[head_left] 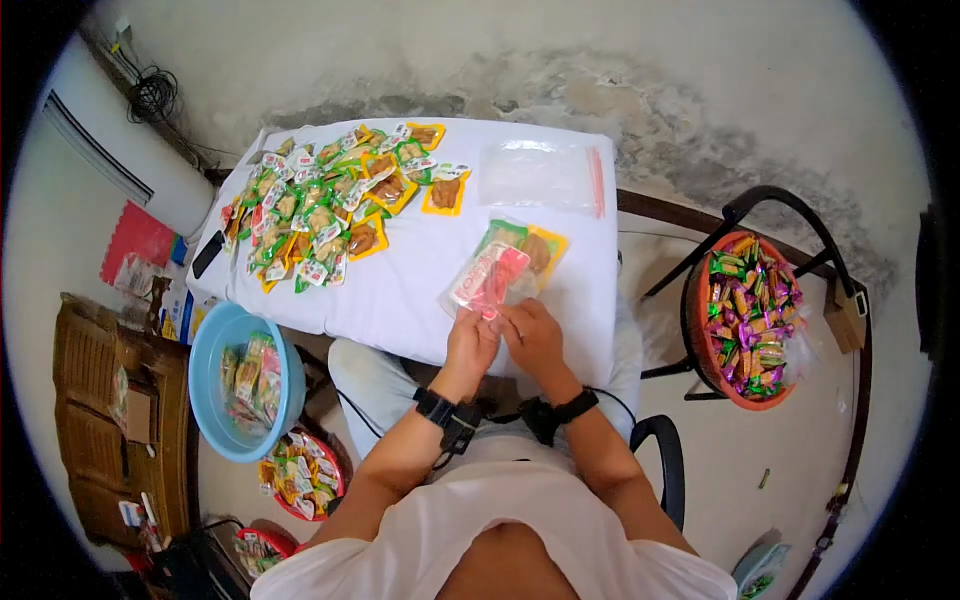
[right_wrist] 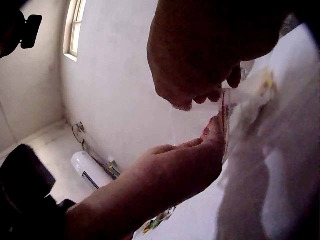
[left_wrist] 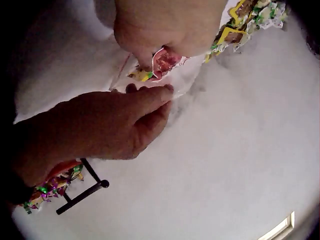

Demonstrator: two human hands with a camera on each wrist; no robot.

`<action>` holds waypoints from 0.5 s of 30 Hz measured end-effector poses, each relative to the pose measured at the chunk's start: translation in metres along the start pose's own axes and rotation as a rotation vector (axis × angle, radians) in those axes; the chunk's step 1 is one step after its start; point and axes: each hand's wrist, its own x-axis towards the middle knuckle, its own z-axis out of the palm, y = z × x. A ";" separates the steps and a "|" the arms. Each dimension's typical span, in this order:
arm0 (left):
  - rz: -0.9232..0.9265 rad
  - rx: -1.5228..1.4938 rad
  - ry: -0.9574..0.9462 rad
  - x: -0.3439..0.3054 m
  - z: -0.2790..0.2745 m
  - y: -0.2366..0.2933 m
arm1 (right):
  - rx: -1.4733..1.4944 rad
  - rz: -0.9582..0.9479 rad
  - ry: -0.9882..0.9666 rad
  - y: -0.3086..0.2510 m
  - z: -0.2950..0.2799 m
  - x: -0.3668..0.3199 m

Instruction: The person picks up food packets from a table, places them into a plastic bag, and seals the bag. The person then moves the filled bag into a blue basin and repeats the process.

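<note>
Head view: clear bag (head_left: 505, 265) w/ snack packs lies on white table (head_left: 400, 290), near its front edge. Long axis runs away from person, mouth end toward them. L hand (head_left: 470, 343) & R hand (head_left: 535, 335) both pinch this mouth end.

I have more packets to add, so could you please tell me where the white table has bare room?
Bare cloth lies at the table's front left, between the packet pile and the filled bag, and in a narrow strip right of that bag, below the empty bag. The back left is crowded.
</note>
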 end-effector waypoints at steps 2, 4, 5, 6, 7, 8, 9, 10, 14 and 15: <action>0.208 0.803 -0.070 0.018 -0.007 -0.020 | 0.007 -0.006 0.008 0.000 -0.002 0.001; 0.183 0.169 -0.042 0.040 -0.007 -0.036 | 0.018 -0.013 0.012 0.001 -0.002 0.000; 0.184 0.169 -0.042 0.049 0.004 -0.027 | 0.015 -0.015 0.003 0.003 -0.001 -0.001; 0.032 -0.346 0.069 0.058 0.017 -0.019 | 0.013 -0.017 -0.008 0.004 0.000 -0.002; -0.128 -0.860 0.178 0.062 0.025 -0.013 | 0.013 -0.017 -0.007 0.004 0.000 -0.001; -0.128 -0.860 0.178 0.059 0.026 -0.009 | 0.019 -0.010 -0.004 0.003 0.000 0.000; -0.224 -0.716 0.200 0.056 0.025 -0.004 | 0.025 -0.004 0.000 0.002 -0.001 0.000; -0.317 -0.570 0.222 0.054 0.024 -0.005 | 0.026 -0.005 0.000 0.001 -0.002 0.001; -0.356 -0.512 0.149 0.061 0.002 -0.038 | 0.050 0.016 -0.022 -0.002 -0.004 0.002; -0.372 -0.478 0.132 0.068 -0.002 -0.049 | 0.071 -0.003 -0.002 -0.002 -0.004 0.002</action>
